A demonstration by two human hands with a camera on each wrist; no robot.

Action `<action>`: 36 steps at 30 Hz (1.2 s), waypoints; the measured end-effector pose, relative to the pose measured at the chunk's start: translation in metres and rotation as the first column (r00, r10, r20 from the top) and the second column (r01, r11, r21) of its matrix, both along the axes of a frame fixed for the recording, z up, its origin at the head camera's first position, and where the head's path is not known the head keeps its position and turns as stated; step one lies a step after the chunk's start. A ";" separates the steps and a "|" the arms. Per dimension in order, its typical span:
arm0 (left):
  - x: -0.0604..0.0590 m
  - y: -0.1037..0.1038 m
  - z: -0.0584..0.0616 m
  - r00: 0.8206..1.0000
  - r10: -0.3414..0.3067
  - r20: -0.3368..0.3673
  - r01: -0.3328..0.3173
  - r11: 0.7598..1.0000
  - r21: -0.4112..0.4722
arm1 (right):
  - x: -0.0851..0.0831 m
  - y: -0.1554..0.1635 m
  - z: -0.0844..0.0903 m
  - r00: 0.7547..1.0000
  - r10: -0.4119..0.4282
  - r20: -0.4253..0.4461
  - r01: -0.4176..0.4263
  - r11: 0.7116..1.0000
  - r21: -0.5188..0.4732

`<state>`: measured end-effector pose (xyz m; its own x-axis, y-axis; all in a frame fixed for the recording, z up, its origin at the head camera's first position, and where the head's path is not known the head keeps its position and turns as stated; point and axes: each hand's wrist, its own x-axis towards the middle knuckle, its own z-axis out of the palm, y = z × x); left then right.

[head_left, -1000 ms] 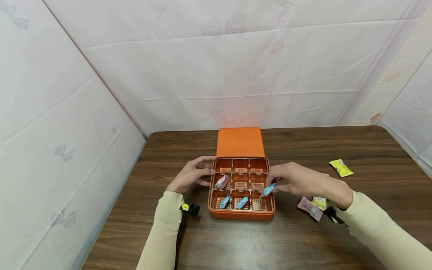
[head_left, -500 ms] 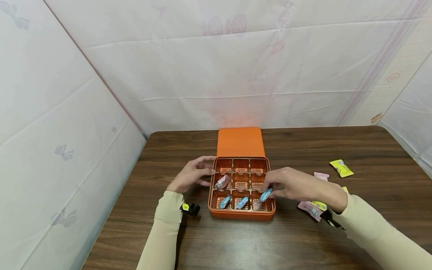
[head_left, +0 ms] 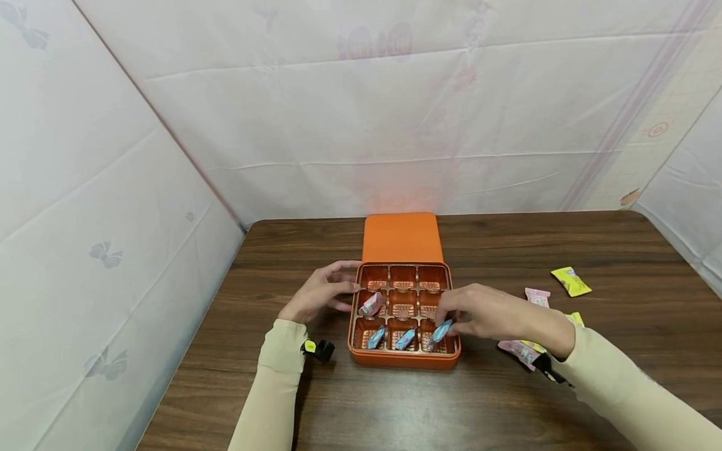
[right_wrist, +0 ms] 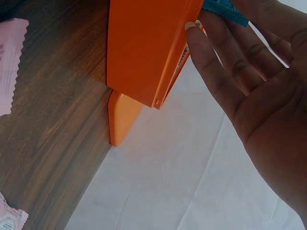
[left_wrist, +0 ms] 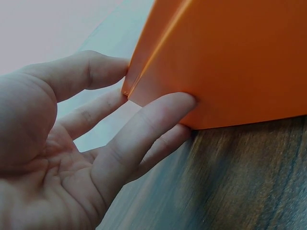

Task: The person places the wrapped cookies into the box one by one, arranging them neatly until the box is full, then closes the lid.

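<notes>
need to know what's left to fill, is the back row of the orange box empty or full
Empty. In the head view the three far compartments of the orange box show only bare foil; the candies sit in the middle and near rows.

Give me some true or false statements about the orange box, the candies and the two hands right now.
1. The right hand pinches a blue candy over the box's near right cell. True.
2. The left hand holds a candy. False: its fingers rest on the box's left side.
3. All nine cells are filled. False: the back row shows no candy.
4. A yellow candy lies on the table, right of the box. True.
</notes>
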<state>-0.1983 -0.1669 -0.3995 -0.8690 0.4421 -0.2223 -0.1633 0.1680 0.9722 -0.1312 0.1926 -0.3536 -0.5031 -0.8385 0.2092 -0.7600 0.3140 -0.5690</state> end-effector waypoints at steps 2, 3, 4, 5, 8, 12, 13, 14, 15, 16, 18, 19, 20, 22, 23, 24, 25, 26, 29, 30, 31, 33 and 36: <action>0.000 0.000 0.000 1.000 -0.002 0.000 0.002 1.000 0.000 | 0.000 0.000 0.000 1.000 -0.002 -0.012 0.002 1.000 0.011; 0.000 0.000 0.001 1.000 -0.001 0.000 0.001 1.000 -0.001 | 0.000 0.000 0.000 1.000 -0.005 -0.015 0.005 1.000 0.018; 0.001 0.000 0.001 1.000 0.000 0.001 0.000 1.000 -0.002 | 0.000 0.000 0.000 1.000 -0.008 -0.016 0.008 1.000 0.025; 0.001 0.000 0.001 1.000 0.001 0.002 -0.001 1.000 -0.003 | 0.000 0.000 0.000 1.000 -0.008 -0.023 0.009 0.999 0.033; 0.001 0.000 0.001 1.000 0.002 0.005 -0.002 1.000 -0.006 | 0.000 -0.001 0.000 0.999 -0.007 -0.040 0.010 0.998 0.055; 0.001 -0.001 0.001 1.000 0.001 0.010 -0.001 1.000 -0.007 | 0.001 -0.001 0.002 0.998 -0.009 -0.064 0.014 0.997 0.076; 0.001 -0.001 0.001 1.000 0.000 0.010 0.000 1.000 -0.007 | 0.001 -0.001 0.002 0.998 -0.009 -0.068 0.014 0.997 0.078; 0.001 -0.001 0.001 1.000 0.001 0.010 -0.001 1.000 -0.007 | 0.001 -0.001 0.002 0.997 -0.009 -0.073 0.015 0.997 0.080; 0.001 -0.001 0.002 1.000 0.000 0.010 0.000 1.000 -0.007 | 0.001 -0.001 0.002 0.997 -0.010 -0.078 0.017 0.997 0.082; 0.001 -0.001 0.002 1.000 0.001 0.010 -0.001 1.000 -0.006 | 0.001 -0.001 0.002 0.997 -0.012 -0.080 0.018 0.996 0.083; 0.001 -0.001 0.001 1.000 -0.001 0.008 0.001 1.000 -0.005 | 0.001 -0.002 0.001 0.996 -0.014 -0.090 0.022 0.996 0.085; 0.001 -0.001 0.001 1.000 -0.002 0.007 0.002 1.000 -0.005 | 0.001 -0.002 0.001 0.996 -0.016 -0.093 0.024 0.996 0.085; 0.001 -0.001 0.001 1.000 -0.002 0.006 0.002 1.000 -0.004 | 0.001 -0.002 0.001 0.995 -0.018 -0.094 0.026 0.996 0.085; 0.001 -0.001 0.001 1.000 -0.005 0.003 0.005 1.000 -0.003 | 0.000 -0.001 0.001 0.995 -0.024 -0.101 0.033 0.996 0.084; 0.001 -0.001 0.001 1.000 -0.005 0.002 0.005 1.000 -0.003 | 0.000 -0.001 0.000 0.994 -0.027 -0.105 0.036 0.996 0.084; 0.001 -0.001 0.001 1.000 -0.005 0.002 0.005 1.000 -0.003 | 0.000 -0.001 0.000 0.994 -0.031 -0.107 0.040 0.996 0.083; 0.001 -0.001 0.001 1.000 -0.002 0.002 0.002 1.000 -0.004 | 0.000 -0.001 0.000 0.993 -0.035 -0.109 0.044 0.996 0.082; 0.000 0.000 0.001 1.000 0.002 0.004 -0.002 1.000 -0.005 | 0.000 -0.001 0.000 0.993 -0.037 -0.114 0.046 0.996 0.080; 0.000 0.000 0.000 1.000 0.005 0.006 -0.005 1.000 -0.001 | 0.000 0.000 0.000 0.991 -0.044 -0.125 0.053 0.996 0.072; 0.000 0.000 0.000 1.000 0.006 0.007 -0.006 1.000 0.001 | 0.000 0.000 0.000 0.991 -0.045 -0.128 0.054 0.996 0.068; -0.001 0.000 0.000 1.000 0.007 0.009 -0.007 1.000 0.002 | 0.000 0.000 0.001 0.990 -0.045 -0.132 0.054 0.996 0.064; -0.001 0.000 -0.001 1.000 0.004 0.009 -0.004 1.000 0.006 | 0.000 0.001 0.001 0.990 -0.047 -0.132 0.055 0.997 0.057; -0.002 0.000 -0.001 1.000 0.003 0.013 -0.003 1.000 0.007 | 0.000 0.003 0.002 0.991 -0.050 -0.125 0.056 0.997 0.044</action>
<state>-0.1998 -0.1669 -0.4007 -0.8676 0.4409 -0.2301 -0.1760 0.1604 0.9712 -0.1311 0.1951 -0.3520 -0.5198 -0.8218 0.2333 -0.8051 0.3799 -0.4555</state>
